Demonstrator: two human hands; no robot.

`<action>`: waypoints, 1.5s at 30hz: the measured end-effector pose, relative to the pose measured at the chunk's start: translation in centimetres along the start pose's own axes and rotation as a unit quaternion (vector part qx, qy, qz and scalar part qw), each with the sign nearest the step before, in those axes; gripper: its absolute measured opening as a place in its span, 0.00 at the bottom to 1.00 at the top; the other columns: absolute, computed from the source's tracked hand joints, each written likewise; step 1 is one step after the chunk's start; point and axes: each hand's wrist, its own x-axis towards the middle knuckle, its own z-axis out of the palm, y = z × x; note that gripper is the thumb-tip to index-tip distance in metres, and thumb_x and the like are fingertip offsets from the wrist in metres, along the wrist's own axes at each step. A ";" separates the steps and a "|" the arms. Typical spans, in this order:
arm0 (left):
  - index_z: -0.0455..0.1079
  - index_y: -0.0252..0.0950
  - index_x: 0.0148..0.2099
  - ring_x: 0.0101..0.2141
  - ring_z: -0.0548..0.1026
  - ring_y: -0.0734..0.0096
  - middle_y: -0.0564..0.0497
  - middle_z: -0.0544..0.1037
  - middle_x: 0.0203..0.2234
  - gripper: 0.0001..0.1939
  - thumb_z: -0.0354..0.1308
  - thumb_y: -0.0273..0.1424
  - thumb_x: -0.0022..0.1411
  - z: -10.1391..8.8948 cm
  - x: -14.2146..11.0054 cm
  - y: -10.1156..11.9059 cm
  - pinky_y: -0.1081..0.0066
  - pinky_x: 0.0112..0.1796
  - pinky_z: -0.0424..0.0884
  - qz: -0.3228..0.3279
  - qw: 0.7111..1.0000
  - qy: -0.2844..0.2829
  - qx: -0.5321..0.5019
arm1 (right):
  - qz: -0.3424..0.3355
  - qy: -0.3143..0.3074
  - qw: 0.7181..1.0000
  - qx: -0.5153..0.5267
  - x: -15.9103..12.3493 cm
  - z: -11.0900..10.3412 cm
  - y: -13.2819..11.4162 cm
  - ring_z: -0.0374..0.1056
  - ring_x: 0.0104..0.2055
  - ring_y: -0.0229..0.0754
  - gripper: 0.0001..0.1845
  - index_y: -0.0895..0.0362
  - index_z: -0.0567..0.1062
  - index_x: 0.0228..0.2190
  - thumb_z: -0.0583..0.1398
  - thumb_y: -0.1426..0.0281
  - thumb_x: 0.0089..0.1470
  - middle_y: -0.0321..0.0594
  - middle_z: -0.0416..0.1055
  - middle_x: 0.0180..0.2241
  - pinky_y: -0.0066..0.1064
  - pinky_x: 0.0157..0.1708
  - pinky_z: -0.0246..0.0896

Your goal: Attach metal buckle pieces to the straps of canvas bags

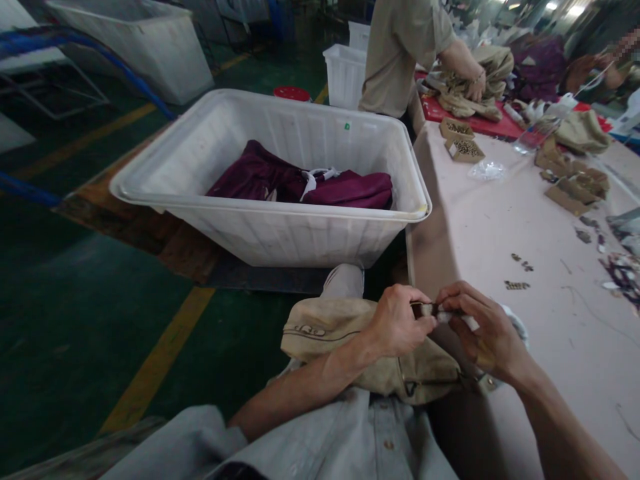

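Observation:
A tan garment lies bunched on my lap against the near edge of the pink table. My left hand is closed in a pinch on a small dark metal piece, seemingly the garment's zipper end. My right hand faces it, fingers pinched on the same small piece and on something pale I cannot make out. Both hands meet just above the table's corner.
A big white plastic tub with maroon garments stands on the floor ahead. Small cardboard boxes of metal parts, loose zipper bits and tan garments lie on the table. Another person in a beige shirt works at the far end.

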 end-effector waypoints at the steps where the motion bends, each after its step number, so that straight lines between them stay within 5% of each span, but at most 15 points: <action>1: 0.81 0.33 0.36 0.27 0.72 0.71 0.50 0.78 0.28 0.08 0.66 0.31 0.53 0.1 -0.1 0.0 0.72 0.28 0.64 0.009 1.000 0.003 0.006 | 0.013 -0.003 1.000 0.016 0.1 -0.1 0.0 0.71 0.42 0.44 0.09 0.54 0.73 0.38 0.57 0.79 0.60 0.43 0.72 0.43 0.38 0.42 0.69; 6: 0.80 0.34 0.37 0.29 0.72 0.69 0.49 0.77 0.29 0.07 0.64 0.29 0.55 0.5 -0.7 0.1 0.70 0.30 0.65 0.055 0.997 0.010 0.050 | 0.095 -0.044 0.992 0.067 0.1 -0.7 0.4 0.73 0.40 0.43 0.04 0.54 0.74 0.36 0.60 0.74 0.60 0.40 0.75 0.41 0.34 0.41 0.69; 10: 0.80 0.35 0.38 0.29 0.72 0.67 0.49 0.77 0.29 0.08 0.63 0.27 0.55 1.0 -1.2 -0.1 0.69 0.31 0.65 0.071 0.995 0.025 0.071 | 0.166 -0.096 0.979 0.068 0.1 -1.1 1.2 0.75 0.37 0.43 0.10 0.54 0.74 0.42 0.61 0.74 0.57 0.38 0.78 0.37 0.33 0.38 0.70; 15: 0.76 0.35 0.40 0.31 0.73 0.66 0.49 0.77 0.31 0.10 0.63 0.26 0.53 1.3 -1.6 -0.2 0.67 0.34 0.66 0.092 0.991 0.051 0.081 | 0.151 -0.139 0.974 0.093 0.7 -1.7 0.9 0.76 0.40 0.44 0.13 0.54 0.72 0.43 0.60 0.76 0.56 0.39 0.79 0.39 0.32 0.39 0.71; 22: 0.68 0.37 0.42 0.29 0.71 0.71 0.54 0.75 0.29 0.13 0.64 0.26 0.53 0.7 -2.1 0.6 0.71 0.31 0.64 0.075 0.996 0.048 0.008 | 0.181 -0.127 0.954 0.201 1.4 -1.8 -0.5 0.77 0.45 0.46 0.18 0.56 0.72 0.45 0.59 0.80 0.52 0.43 0.79 0.45 0.35 0.45 0.72; 29: 0.70 0.36 0.42 0.29 0.72 0.73 0.53 0.77 0.32 0.15 0.67 0.28 0.52 -0.3 -2.0 0.5 0.73 0.30 0.64 0.036 0.997 0.031 -0.061 | 0.235 -0.105 0.910 0.325 1.6 -0.6 0.3 0.75 0.41 0.46 0.15 0.59 0.74 0.43 0.68 0.71 0.54 0.46 0.79 0.41 0.33 0.39 0.71; 34: 0.72 0.35 0.41 0.30 0.72 0.72 0.52 0.77 0.31 0.13 0.68 0.30 0.53 -0.7 -2.0 0.0 0.73 0.30 0.65 0.034 0.997 0.018 -0.069 | 0.240 -0.135 0.885 0.376 1.9 -1.3 0.3 0.74 0.45 0.45 0.18 0.60 0.75 0.48 0.68 0.66 0.58 0.47 0.77 0.45 0.33 0.43 0.70; 45: 0.71 0.36 0.39 0.28 0.71 0.73 0.54 0.77 0.30 0.14 0.68 0.28 0.50 -0.5 -2.1 -0.5 0.73 0.29 0.65 0.023 0.993 0.038 -0.107 | 0.239 -0.071 0.900 0.357 1.0 0.5 0.3 0.72 0.36 0.39 0.12 0.58 0.80 0.39 0.70 0.65 0.56 0.40 0.78 0.36 0.28 0.35 0.64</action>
